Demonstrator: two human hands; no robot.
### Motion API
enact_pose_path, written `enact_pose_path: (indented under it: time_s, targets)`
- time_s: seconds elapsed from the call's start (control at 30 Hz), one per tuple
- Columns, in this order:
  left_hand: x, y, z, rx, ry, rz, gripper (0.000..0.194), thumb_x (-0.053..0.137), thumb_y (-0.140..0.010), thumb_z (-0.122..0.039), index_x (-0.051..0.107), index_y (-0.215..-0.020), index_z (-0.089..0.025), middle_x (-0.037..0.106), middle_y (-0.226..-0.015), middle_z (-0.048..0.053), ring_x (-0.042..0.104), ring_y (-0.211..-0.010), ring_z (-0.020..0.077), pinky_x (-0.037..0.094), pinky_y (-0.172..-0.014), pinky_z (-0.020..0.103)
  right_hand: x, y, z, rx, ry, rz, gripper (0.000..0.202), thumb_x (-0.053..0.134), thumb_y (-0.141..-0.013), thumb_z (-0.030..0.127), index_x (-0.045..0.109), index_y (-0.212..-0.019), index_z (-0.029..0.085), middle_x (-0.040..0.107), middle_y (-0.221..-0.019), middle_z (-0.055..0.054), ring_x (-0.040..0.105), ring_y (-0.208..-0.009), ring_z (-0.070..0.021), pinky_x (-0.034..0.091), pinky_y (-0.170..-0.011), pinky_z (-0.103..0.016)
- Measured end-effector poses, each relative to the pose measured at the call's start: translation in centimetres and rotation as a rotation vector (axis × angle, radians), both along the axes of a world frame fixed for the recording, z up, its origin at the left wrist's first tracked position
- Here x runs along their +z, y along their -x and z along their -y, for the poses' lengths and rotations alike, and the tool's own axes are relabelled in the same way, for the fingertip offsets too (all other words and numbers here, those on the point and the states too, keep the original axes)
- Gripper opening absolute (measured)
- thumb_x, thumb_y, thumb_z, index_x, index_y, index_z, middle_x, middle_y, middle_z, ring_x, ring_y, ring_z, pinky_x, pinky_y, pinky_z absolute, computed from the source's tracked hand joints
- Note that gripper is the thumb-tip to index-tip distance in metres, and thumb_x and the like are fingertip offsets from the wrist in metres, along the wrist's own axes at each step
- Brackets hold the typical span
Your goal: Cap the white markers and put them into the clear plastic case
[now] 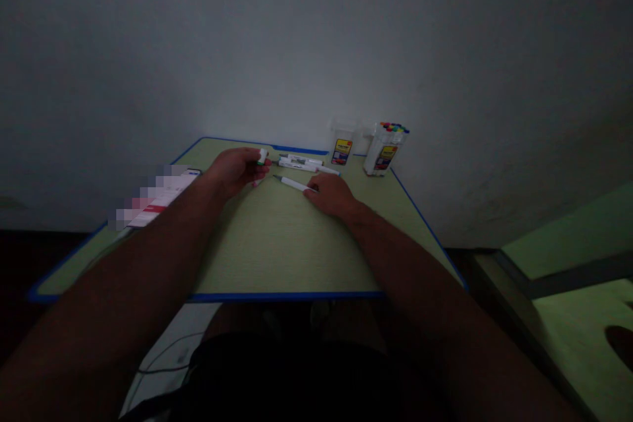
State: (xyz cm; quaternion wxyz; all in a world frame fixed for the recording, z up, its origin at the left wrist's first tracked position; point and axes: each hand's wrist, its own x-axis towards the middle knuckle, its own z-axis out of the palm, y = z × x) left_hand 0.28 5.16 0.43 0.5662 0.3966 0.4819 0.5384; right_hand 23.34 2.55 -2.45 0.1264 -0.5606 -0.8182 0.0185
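Observation:
Over the back left part of the table, my left hand [241,168] pinches a small white cap [262,156] with a green edge. To its right, my right hand [330,192] is closed on the back end of a white marker [294,184], whose dark tip points left toward my left hand. Just behind that marker, several white markers [297,164] lie on the tabletop. A small pink thing [256,182] shows on the table below my left fingers.
A clear case [342,145] with a yellow label stands at the back of the blue-edged table [277,250]. Right of it is a case full of colored markers [384,151]. A lit screen device [163,198] with a cable lies at the left edge. A wall rises behind.

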Motion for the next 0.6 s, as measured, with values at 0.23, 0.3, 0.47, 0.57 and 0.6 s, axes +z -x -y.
enact_pose_path:
  time_s: [0.23, 0.3, 0.47, 0.57, 0.6]
  targets:
    - [0.2, -0.2, 0.2, -0.009, 0.021, 0.048, 0.013, 0.060, -0.084, -0.005, 0.069, -0.091, -0.011, 0.070, -0.073, 0.009, 0.066, -0.060, 0.0143, 0.051, -0.050, 0.021, 0.0, -0.3, -0.3, -0.072, -0.007, -0.162, 0.023, 0.061, -0.095, 0.031, 0.078, -0.092, 0.017, 0.078, -0.097, -0.009, 0.068, -0.088, -0.0195, 0.049, -0.084, -0.032]
    - [0.2, -0.3, 0.3, 0.001, 0.018, 0.059, 0.012, 0.059, -0.085, -0.005, 0.068, -0.089, -0.012, 0.070, -0.073, 0.008, 0.067, -0.061, 0.0144, 0.052, -0.052, 0.021, 0.2, -0.5, -0.4, -0.097, 0.008, -0.250, 0.020, 0.063, -0.093, 0.029, 0.077, -0.089, 0.016, 0.077, -0.094, -0.008, 0.068, -0.087, -0.0183, 0.049, -0.084, -0.031]
    - [0.5, -0.5, 0.6, 0.008, 0.077, 0.048, 0.010, 0.059, -0.087, -0.007, 0.066, -0.083, -0.012, 0.071, -0.073, 0.009, 0.067, -0.059, 0.0141, 0.051, -0.048, 0.021, 0.6, -0.8, -0.6, -0.126, 0.141, -0.664, 0.012, 0.067, -0.090, 0.021, 0.076, -0.095, 0.014, 0.077, -0.090, -0.006, 0.068, -0.077, -0.0142, 0.052, -0.073, -0.026]
    - [0.4, -0.5, 0.7, 0.000, 0.080, 0.021, 0.011, 0.058, -0.088, -0.007, 0.066, -0.082, -0.011, 0.071, -0.073, 0.010, 0.067, -0.058, 0.0144, 0.047, -0.044, 0.020, 0.9, -0.7, -0.4, -0.154, 0.307, -0.939, 0.016, 0.066, -0.092, 0.016, 0.072, -0.106, 0.013, 0.075, -0.084, -0.004, 0.064, -0.060, -0.0102, 0.049, -0.055, -0.022]
    - [0.3, -0.5, 0.6, -0.004, 0.072, 0.019, 0.012, 0.057, -0.088, -0.006, 0.066, -0.081, -0.011, 0.070, -0.073, 0.010, 0.066, -0.057, 0.0141, 0.047, -0.043, 0.021, 1.0, -0.6, -0.3, -0.162, 0.346, -1.016, 0.015, 0.065, -0.093, 0.015, 0.071, -0.107, 0.013, 0.074, -0.082, -0.003, 0.063, -0.056, -0.0093, 0.047, -0.051, -0.021]
